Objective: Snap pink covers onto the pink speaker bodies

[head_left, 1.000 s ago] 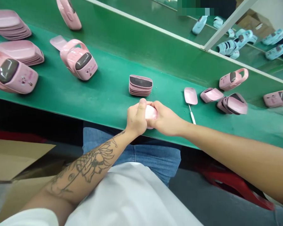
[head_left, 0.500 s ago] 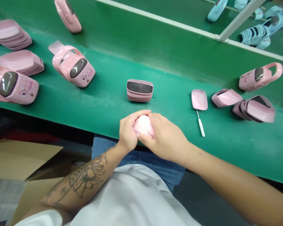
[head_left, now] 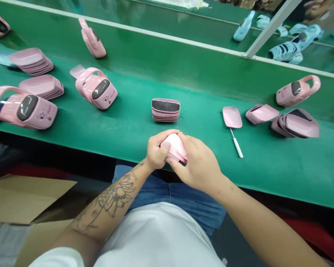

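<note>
Both hands are wrapped around a rounded pink plastic housing (head_left: 176,144) at the near edge of the green bench. My left hand (head_left: 156,152) grips its left side, the thumb lying on top. On the other side, my right hand (head_left: 202,161) clasps it with fingers over the far end and thumb along the near edge. Much of the housing is hidden by the fingers. Just beyond the hands stands a stack of pink panels (head_left: 166,116) with a dark insert on top. A white-handled screwdriver (head_left: 238,147) lies to the right, its shaft reaching a single pink panel (head_left: 232,116).
Pink handled units with dark windows (head_left: 102,92) stand at left, near stacked pink covers (head_left: 41,85). More stacked covers (head_left: 297,124) and another handled unit (head_left: 297,91) are at right. Behind a low green divider (head_left: 183,63) are blue parts (head_left: 286,48). Cardboard (head_left: 28,196) lies below left.
The view has shifted, showing more of the far side. The housing has turned slightly in my hands, and my left thumb has moved up onto its top. Both hands keep their hold.
</note>
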The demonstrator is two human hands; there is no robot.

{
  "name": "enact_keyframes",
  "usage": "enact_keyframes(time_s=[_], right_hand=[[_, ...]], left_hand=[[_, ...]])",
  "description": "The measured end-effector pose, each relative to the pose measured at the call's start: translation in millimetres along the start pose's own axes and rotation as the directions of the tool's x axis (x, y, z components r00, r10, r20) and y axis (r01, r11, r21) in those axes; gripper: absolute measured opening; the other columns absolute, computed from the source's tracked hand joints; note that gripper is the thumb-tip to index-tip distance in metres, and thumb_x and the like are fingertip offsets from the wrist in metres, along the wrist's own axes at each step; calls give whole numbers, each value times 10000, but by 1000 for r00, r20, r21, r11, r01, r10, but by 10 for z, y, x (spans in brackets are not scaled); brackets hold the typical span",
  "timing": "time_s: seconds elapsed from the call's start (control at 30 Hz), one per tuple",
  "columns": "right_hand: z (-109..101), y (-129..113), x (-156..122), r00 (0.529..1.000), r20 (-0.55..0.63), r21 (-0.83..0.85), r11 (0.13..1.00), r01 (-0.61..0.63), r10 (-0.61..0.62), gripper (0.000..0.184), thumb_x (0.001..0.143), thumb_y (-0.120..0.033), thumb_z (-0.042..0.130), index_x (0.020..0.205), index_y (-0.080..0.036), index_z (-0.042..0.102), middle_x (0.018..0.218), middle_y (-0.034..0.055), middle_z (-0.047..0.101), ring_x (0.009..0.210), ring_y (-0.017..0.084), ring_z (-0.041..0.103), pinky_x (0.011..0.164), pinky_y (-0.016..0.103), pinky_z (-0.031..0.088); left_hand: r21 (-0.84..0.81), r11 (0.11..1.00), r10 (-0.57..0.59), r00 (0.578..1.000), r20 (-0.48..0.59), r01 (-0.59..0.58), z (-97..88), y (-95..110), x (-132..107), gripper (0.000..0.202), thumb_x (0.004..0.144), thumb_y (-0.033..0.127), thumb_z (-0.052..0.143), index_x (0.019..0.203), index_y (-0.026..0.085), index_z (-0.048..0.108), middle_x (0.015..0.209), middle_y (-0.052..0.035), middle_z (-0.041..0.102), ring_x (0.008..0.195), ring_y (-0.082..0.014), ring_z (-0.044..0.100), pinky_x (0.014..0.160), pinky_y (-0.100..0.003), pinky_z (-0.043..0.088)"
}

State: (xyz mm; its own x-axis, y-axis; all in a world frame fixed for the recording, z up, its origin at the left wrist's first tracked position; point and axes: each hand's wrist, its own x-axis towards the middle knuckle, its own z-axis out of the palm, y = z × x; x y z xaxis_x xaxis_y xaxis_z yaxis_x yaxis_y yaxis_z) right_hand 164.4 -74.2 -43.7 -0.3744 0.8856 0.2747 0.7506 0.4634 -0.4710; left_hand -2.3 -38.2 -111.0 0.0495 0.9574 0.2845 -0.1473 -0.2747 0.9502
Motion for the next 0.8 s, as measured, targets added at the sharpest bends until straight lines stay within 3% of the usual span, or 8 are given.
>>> enact_keyframes(time_s=[0.1,0.17,0.23,0.37,0.47,0.53,0.67,0.8], right_hand=[[-28,50,4,1000,24,106,994,3,-6,631,969,-371,726,1521,-142,522,1456,187,697,1293,365,700,1086,547,599],[-36,59,-53,998,-60,203,979,-5,17,752,949,-434,780,1588,-208,452,1558,170,620,1368,348,659,1137,545,577],[8,27,-149,979,-189,280,960,-22,78,950,866,-527,862,1635,-249,379,1616,183,544,1375,357,649,1147,570,570],[237,-165,-306,935,-306,340,938,-69,180,973,833,-537,886,1617,-258,382,1541,190,586,1359,366,656,1130,600,572],[378,-342,-295,901,-404,333,943,-17,159,804,872,-497,850,1536,-254,468,1459,178,646,1362,370,652,1131,603,564],[403,-423,-252,879,-460,314,949,31,123,721,883,-467,832,1491,-256,506,1416,173,667,1324,369,670,1120,604,564],[342,-467,-221,871,-480,310,949,58,103,633,886,-378,799,1446,-252,533,1370,167,667,1270,361,677,1085,598,569],[281,-441,-299,886,-443,341,940,25,137,625,875,-353,808,1432,-239,550,1324,160,655,1222,355,672,1048,581,578]], left_hand=[[-42,999,-10,987,-161,4,103,-53,-21,451,918,560,688,1074,169,852,1085,-111,849,1015,-300,767,941,-409,577],[-91,996,-36,975,-217,16,139,-1,-11,447,948,542,626,1071,167,836,1042,-107,849,960,-286,778,892,-403,593],[-261,960,-167,953,-252,100,143,113,7,505,968,566,526,1064,163,814,986,-109,844,904,-285,789,848,-416,611],[-674,682,-514,842,-166,284,127,407,13,496,910,573,514,1019,170,783,929,-94,825,872,-294,799,861,-458,638],[-721,612,-598,788,-150,326,140,546,-20,463,921,530,475,937,171,767,885,-102,818,847,-300,800,830,-474,662],[-697,627,-604,782,-153,348,154,565,-57,486,931,534,426,912,181,760,906,-112,824,905,-315,806,844,-486,670],[-579,740,-516,841,-162,343,132,494,-144,543,965,584,390,1050,194,758,1118,-108,832,1102,-328,791,954,-497,643],[-359,929,-221,913,-342,90,-7,475,-194,535,993,584,496,1180,170,778,1256,-135,810,1187,-319,761,1048,-468,592]])
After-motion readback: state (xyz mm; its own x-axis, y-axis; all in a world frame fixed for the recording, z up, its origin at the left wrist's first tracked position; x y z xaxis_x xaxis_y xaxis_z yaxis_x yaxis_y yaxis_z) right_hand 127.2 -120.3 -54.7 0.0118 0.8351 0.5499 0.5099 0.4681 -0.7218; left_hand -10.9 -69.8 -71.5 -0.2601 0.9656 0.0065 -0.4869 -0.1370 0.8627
